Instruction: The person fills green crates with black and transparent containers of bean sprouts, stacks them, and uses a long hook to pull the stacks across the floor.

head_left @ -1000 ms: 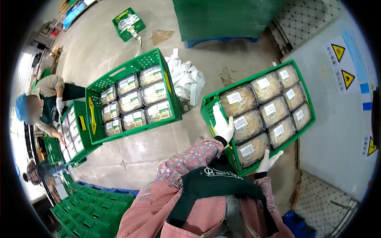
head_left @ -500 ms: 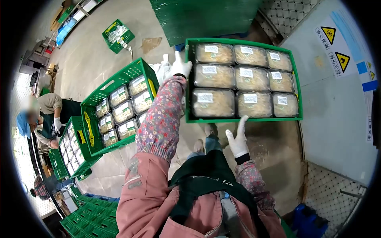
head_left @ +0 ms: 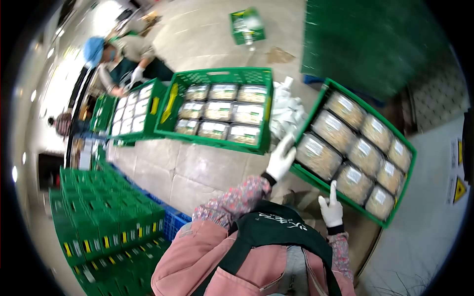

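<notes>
A green crate (head_left: 351,201) at the right holds several clear-lidded food packs (head_left: 333,127) with white labels. My left hand (head_left: 280,160), in a white glove, is at the crate's near-left corner, its fingers stretched along the side and appearing to touch it. At the near wall is my right hand (head_left: 332,209), also gloved, with forefinger and thumb apart and the fingertip against the rim. Neither hand is wrapped round the crate. What supports the crate is hidden.
Another filled green crate (head_left: 215,139) stands to the left, beside white crumpled material (head_left: 286,111). Further left, a co-worker (head_left: 129,54) leans over a third crate (head_left: 149,117). Stacked green crates (head_left: 106,222) are at lower left; a grey panel (head_left: 434,207) is at right.
My view has swung left, so the crates appear further right and the near one tilted. My right hand has come closer to its near wall; my left hand is now at its near-left corner.
</notes>
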A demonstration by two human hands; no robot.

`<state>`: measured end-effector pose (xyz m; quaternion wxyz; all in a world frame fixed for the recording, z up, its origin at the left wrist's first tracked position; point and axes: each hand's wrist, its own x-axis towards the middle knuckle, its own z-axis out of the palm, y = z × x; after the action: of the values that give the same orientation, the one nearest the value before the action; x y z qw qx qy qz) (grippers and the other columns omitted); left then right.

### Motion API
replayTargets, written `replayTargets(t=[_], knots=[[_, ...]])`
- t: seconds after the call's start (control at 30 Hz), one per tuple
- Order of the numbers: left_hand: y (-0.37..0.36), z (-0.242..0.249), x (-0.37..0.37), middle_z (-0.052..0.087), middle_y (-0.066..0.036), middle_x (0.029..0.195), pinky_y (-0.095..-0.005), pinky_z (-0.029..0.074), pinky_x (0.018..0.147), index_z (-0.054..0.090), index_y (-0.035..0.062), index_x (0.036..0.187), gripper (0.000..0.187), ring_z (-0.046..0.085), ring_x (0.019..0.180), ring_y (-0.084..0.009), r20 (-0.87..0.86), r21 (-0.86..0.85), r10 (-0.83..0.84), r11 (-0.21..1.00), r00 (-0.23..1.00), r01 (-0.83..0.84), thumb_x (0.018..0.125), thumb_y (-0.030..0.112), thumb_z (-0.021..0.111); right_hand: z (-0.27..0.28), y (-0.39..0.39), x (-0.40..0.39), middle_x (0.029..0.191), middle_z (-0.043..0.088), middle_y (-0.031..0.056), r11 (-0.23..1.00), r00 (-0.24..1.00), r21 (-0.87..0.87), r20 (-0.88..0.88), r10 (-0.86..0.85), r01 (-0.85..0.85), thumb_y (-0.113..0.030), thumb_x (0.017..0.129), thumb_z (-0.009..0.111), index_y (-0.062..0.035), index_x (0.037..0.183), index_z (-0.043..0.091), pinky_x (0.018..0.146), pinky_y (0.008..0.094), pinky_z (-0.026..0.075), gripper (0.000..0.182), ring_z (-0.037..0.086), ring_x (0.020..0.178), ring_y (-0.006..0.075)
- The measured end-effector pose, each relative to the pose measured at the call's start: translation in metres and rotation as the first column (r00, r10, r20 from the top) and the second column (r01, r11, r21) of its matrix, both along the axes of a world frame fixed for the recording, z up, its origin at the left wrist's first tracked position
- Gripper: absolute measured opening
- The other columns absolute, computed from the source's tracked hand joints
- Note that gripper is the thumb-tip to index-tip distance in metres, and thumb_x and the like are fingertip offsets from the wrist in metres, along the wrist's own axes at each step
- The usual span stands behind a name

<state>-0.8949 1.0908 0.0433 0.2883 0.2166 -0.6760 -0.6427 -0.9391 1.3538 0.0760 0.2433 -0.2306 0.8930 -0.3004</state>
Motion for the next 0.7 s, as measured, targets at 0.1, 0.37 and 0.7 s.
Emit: replayTargets(t=[0.1, 0.37, 0.7], knots=[[-0.007, -0.019, 0.097, 0.059, -0.013, 0.122, -0.0309, 0.041, 0.098, 0.047, 0.0022, 0.131, 0.041, 0.054, 0.114, -0.0177, 0.238, -0.052, -0.050, 0.997, 0.970, 0.064, 0.091, 0.010, 0.055, 0.003, -0.035, -0.008, 0.060, 0.062, 0.0091, 0.991, 0.989, -0.101, 0.113, 0.094, -0.083, -0.029, 0.086, 0.060, -0.0124, 0.138, 0.041, 0.056, 0.0364, 0.048, 0.058, 0.061, 0.054, 0.0249], [-0.075, -0.072, 0.352, 0.064, -0.015, 0.111, -0.0309, 0.046, 0.091, 0.051, 0.0045, 0.128, 0.042, 0.060, 0.105, -0.0230, 0.564, 0.144, 0.260, 0.903, 0.784, -0.404, 0.091, 0.024, 0.055, 0.025, -0.273, 0.056, 0.069, 0.059, 0.0070, 0.752, 0.848, -0.392, -0.255, 0.464, -0.530, -0.025, 0.086, 0.066, -0.0077, 0.117, 0.061, 0.056, 0.0321, 0.047, 0.036, 0.056, 0.058, 0.0174], [-0.218, -0.038, 0.562, 0.061, -0.014, 0.115, -0.0304, 0.044, 0.094, 0.056, -0.0019, 0.120, 0.041, 0.057, 0.108, -0.0202, 0.443, 0.070, 0.750, 0.518, 0.492, -0.853, 0.087, 0.021, 0.064, 0.023, -0.514, 0.322, 0.085, 0.060, 0.0057, 0.361, 0.498, -0.522, -0.148, 0.854, -0.773, -0.019, 0.083, 0.067, -0.0100, 0.122, 0.057, 0.063, 0.0292, 0.048, 0.041, 0.056, 0.067, 0.0143]])
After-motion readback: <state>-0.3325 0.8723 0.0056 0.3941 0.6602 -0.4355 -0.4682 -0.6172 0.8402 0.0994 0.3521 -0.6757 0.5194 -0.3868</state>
